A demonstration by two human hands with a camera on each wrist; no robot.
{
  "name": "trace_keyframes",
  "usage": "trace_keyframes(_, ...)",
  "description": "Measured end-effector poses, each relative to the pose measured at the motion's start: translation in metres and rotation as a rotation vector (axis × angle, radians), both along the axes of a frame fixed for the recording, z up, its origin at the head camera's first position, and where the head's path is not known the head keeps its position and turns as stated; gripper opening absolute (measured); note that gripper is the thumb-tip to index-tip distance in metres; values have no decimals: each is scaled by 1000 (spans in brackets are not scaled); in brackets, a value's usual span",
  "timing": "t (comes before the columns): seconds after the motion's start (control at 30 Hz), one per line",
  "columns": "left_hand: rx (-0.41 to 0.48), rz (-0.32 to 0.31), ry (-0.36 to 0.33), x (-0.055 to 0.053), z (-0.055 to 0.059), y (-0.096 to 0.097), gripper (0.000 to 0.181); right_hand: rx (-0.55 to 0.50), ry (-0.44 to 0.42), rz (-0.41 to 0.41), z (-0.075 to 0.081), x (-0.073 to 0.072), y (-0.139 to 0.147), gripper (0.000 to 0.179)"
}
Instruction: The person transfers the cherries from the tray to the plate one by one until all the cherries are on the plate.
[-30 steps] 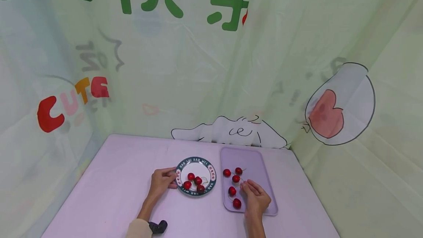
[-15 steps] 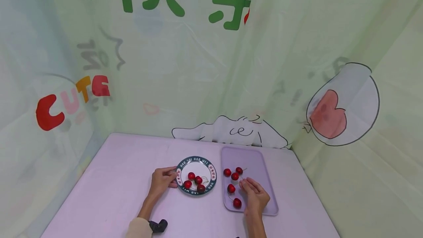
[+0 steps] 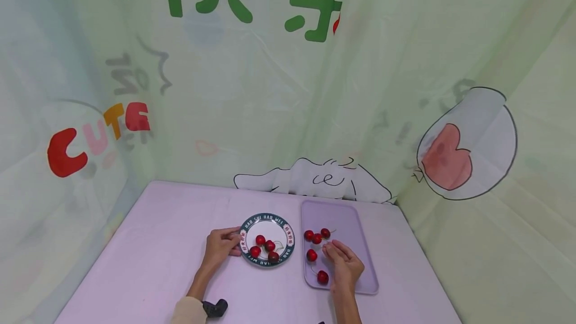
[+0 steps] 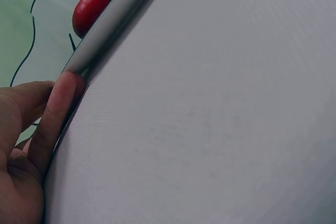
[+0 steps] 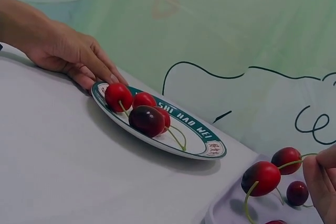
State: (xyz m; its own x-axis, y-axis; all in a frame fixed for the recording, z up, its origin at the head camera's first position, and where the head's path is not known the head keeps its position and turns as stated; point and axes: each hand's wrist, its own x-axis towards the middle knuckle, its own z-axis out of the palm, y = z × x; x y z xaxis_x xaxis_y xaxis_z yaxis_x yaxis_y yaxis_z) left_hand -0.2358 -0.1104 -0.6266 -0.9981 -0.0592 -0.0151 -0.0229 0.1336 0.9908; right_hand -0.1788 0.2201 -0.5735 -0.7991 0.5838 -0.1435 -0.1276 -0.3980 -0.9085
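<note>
1. Gripping the left rim of the plate with the left hand, press only enough to prevent sliding; avoid tilting, so as not to roll the four plate cherries toward the near edge.
2. Over the tray, pinching a thin green stem in the right hand, fingers drawn together; stay on the stem rather than squeezing fruit.
3. Look left of that hand for the five tray cherries: three close together farther back, one nearer, one by the front edge.
4. Cannot tell whether holding one cherry or two by the stem; test with a slow, slight lift.
5. Lift upward before moving sideways, probably the best way to avoid knocking crowded neighbours.
6. Watch the front cherry and its loose stem, curving close to the next fruit and likely to snag during a hasty pull.
</note>
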Motion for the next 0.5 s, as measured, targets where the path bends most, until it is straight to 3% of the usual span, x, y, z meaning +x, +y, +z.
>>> trace_keyframes(0.1,7,-3,-1,0,-2,1,36,-10,8,12,-1,-1,0,17)
trace_keyframes(0.3,-15,0,-12,-2,-8,1,37,-31,17,42,3,0,-4,18)
trace_keyframes(0.5,-13,2,-7,-3,-6,0,37,10,50,69,15,5,-14,32)
